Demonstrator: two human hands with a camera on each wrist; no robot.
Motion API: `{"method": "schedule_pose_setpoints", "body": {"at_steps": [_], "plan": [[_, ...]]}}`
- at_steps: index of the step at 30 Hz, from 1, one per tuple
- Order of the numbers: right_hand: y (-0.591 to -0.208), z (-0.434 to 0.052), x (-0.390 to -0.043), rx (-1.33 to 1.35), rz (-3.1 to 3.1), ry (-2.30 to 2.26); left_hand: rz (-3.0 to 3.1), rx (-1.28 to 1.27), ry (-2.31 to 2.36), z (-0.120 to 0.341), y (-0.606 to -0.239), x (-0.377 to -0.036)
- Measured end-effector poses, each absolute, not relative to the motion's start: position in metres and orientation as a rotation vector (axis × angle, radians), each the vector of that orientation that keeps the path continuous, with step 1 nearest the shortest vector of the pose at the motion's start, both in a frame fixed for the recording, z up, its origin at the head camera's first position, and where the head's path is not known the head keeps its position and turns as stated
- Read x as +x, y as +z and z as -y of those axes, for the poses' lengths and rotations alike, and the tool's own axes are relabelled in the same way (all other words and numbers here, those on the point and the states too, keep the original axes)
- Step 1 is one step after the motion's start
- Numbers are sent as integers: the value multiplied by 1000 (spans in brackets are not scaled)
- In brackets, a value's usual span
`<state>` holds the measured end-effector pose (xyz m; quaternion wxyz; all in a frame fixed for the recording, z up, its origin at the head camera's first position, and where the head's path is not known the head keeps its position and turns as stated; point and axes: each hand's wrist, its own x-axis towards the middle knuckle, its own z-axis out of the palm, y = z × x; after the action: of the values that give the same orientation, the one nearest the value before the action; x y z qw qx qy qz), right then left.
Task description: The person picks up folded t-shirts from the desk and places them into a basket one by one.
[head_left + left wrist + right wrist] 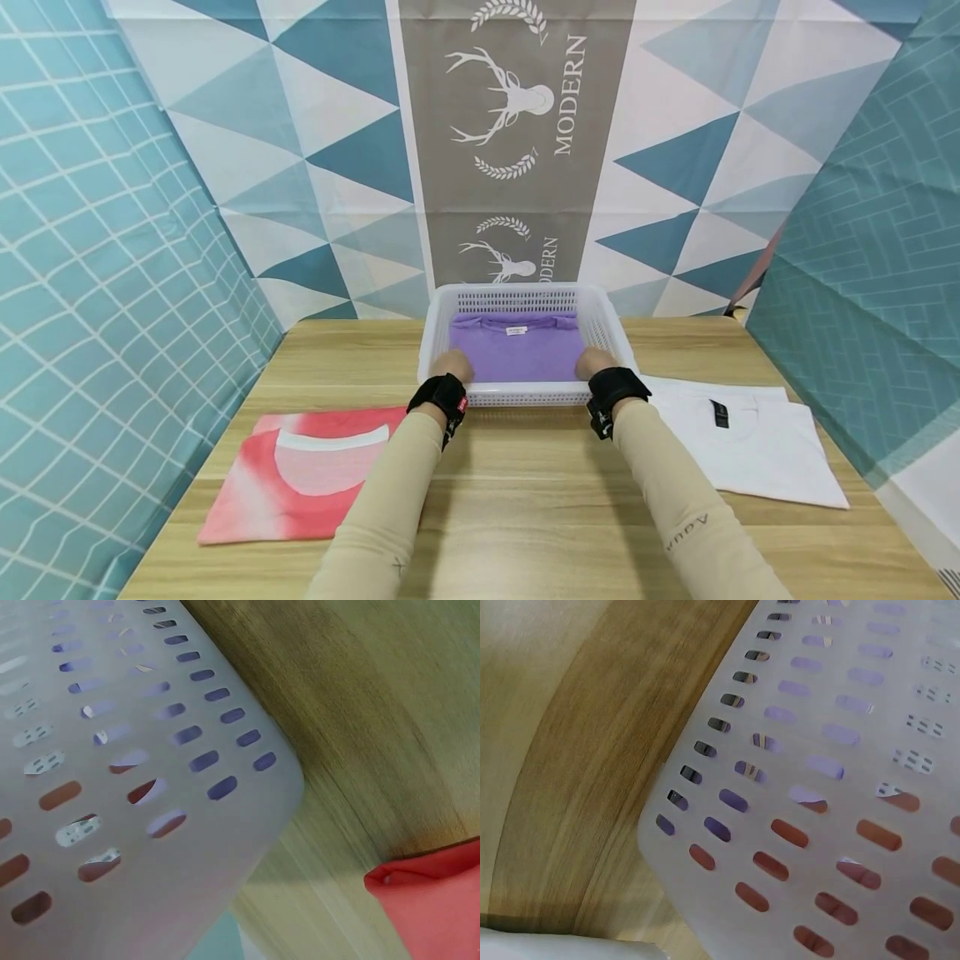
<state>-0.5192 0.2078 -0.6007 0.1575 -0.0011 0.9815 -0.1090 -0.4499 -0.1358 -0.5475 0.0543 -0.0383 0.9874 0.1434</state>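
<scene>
Two hands reach into the white basket (525,392) at the tabletop's (525,500) far middle. The left hand (452,367) and right hand (594,363) rest on the folded purple shirt's (517,350) near corners, equally close, its long side running left-right; whether the fingers pinch the shirt I cannot tell.

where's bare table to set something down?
Free: the wooden table strip between the red-pink shirt and white shirt, though both forearms cross it; also the back corners either side of the white basket. Crowded: the basket, filled by the purple shirt and both hands.
</scene>
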Motion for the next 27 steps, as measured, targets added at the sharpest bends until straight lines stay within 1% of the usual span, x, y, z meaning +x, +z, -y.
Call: {"method": "schedule_pose_setpoints", "body": {"at_steps": [1, 2, 3, 4, 5, 9, 11, 12, 14, 15, 17, 18, 19, 20, 21, 22, 24, 26, 27], "plan": [[-631, -218, -546, 4, -2803, -297, -3006, -115, 438, 138, -554, -454], [-645, -223, -559, 12, -2784, -291, -3039, -111, 434, 139, -560, -457], [-647, -223, -561, 22, -2779, -291, -3074, -116, 425, 138, -560, -456], [-641, -221, -556, 24, -2795, -298, -3045, -124, 442, 138, -553, -452], [-625, -215, -542, 21, -2819, -298, -3020, -131, 451, 136, -545, -447], [-491, -172, -433, 49, -2823, -331, -3066, -143, 441, 130, -530, -437], [-436, -156, -387, 6, -2846, -337, -3118, -143, 452, 126, -522, -428], [-414, -151, -370, -8, -2835, -333, -3116, -149, 460, 123, -507, -417], [-396, -148, -354, -72, -2868, -293, -3033, -150, 505, 115, -462, -388], [-389, -148, -350, -91, -2875, -283, -3075, -132, 522, 113, -456, -382], [-381, -150, -349, -118, -2867, -253, -3011, -112, 514, 112, -442, -381], [-381, -152, -353, -122, -2853, -235, -2997, -90, 498, 115, -449, -391], [-383, -155, -358, -117, -2839, -228, -3028, -57, 474, 119, -470, -410], [-380, -154, -356, -106, -2819, -239, -3048, -31, 437, 125, -497, -434], [-395, -161, -370, -136, -2837, -233, -3066, -25, 401, 132, -527, -460], [-414, -168, -385, -176, -2859, -213, -3034, -34, 371, 137, -548, -482], [-454, -182, -417, -212, -2853, -186, -3051, -41, 333, 146, -591, -517], [-485, -191, -435, -282, -2891, -197, -3032, -47, 293, 152, -613, -534], [-490, -192, -440, -272, -2871, -190, -3026, -45, 271, 153, -618, -538]]}}
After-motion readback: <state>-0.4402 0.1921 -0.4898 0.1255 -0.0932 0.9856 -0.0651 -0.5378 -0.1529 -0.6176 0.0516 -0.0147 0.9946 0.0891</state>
